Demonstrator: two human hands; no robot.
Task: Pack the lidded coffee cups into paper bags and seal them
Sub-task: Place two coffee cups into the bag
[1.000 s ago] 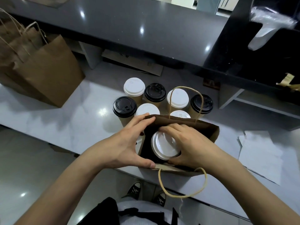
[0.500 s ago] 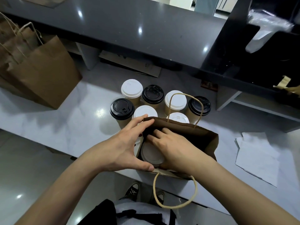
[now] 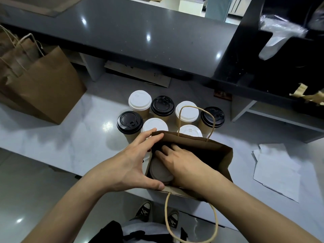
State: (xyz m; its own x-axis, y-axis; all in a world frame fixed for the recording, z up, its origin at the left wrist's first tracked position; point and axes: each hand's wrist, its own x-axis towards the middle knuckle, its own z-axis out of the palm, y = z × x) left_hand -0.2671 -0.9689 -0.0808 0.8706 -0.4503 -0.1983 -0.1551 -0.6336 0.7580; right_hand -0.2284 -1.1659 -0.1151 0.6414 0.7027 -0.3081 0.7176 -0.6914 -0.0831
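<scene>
A brown paper bag [image 3: 219, 155] with twine handles stands open at the counter's near edge. Inside it, low on the left, sits a cup with a white lid [image 3: 158, 172]. My right hand [image 3: 182, 163] reaches into the bag and lies over that lid with fingers stretched out; its thumb is hidden. My left hand [image 3: 129, 163] clasps the bag's left end, thumb on the near wall and fingers on the far rim. Just behind the bag stand several lidded cups, some with white lids [image 3: 139, 100] and some with black lids [image 3: 129, 122].
Several more brown paper bags [image 3: 43, 88] stand at the far left of the white counter [image 3: 70, 137]. White paper sheets [image 3: 277, 171] lie to the right. A dark raised ledge [image 3: 140, 41] runs along the back, with a black shelf unit [image 3: 263, 76] at the right.
My right hand has lowered the white-lidded cup from the bag's mouth down inside it, and its fingers now lie flat over the lid. My left hand has kept its hold on the bag.
</scene>
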